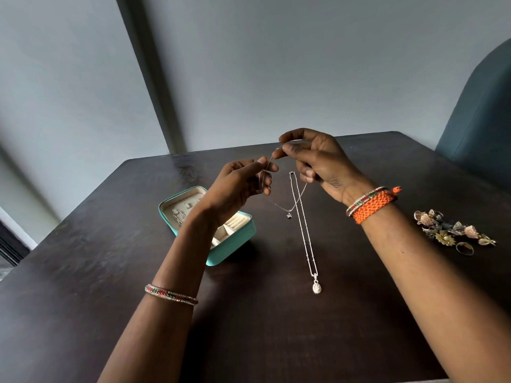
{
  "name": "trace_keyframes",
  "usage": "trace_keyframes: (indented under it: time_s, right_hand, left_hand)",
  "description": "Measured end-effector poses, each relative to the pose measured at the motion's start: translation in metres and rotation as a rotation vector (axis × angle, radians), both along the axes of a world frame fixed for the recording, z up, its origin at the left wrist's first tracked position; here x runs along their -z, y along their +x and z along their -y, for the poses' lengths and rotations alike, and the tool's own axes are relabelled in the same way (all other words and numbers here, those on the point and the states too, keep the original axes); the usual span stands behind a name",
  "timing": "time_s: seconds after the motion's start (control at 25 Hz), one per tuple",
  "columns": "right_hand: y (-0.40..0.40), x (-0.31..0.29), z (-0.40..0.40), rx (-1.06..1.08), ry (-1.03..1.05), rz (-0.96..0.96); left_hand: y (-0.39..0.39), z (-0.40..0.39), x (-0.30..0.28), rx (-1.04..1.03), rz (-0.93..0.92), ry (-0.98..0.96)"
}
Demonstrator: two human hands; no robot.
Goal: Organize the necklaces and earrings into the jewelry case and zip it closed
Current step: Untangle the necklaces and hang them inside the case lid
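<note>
— Hands?
— Left hand (243, 181) and right hand (312, 161) both pinch a thin necklace (289, 210) above the table (83, 272).
— The case?
— Jewelry case (235, 244) lies open, at nine o'clock of the pendant.

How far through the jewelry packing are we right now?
Early on. Done: the teal case lies open, with one chain seemingly already in its lid. In hand: the left hand and right hand hold a thin necklace up by its ends. Left: the long pendant necklace on the table, the pile of earrings, then zipping shut.
</note>
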State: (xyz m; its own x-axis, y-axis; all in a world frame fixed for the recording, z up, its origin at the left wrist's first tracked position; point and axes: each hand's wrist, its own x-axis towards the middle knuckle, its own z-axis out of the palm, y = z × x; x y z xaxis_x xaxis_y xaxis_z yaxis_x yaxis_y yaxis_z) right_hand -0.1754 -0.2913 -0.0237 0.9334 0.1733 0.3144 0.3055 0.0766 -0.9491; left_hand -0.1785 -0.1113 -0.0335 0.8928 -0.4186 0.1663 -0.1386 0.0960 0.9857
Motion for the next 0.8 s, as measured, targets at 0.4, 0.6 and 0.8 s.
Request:
trace_keyframes:
  time_s: [0.4,0.6,0.8]
  right_hand:
    - [0.006,0.017,-0.005,0.165,-0.201,-0.015]
    - [-0.001,0.017,-0.015,-0.09,-0.378,0.018]
    - [-0.007,0.014,-0.028,-0.1,-0.597,0.128]
  left_hand:
    - [0.003,-0.007,-0.007,-0.012,-0.307,-0.548]
    - [0.011,-0.015,-0.003,-0.092,-0.251,-0.648]
    - [0.012,-0.005,0.002,-0.187,-0.229,-0.234]
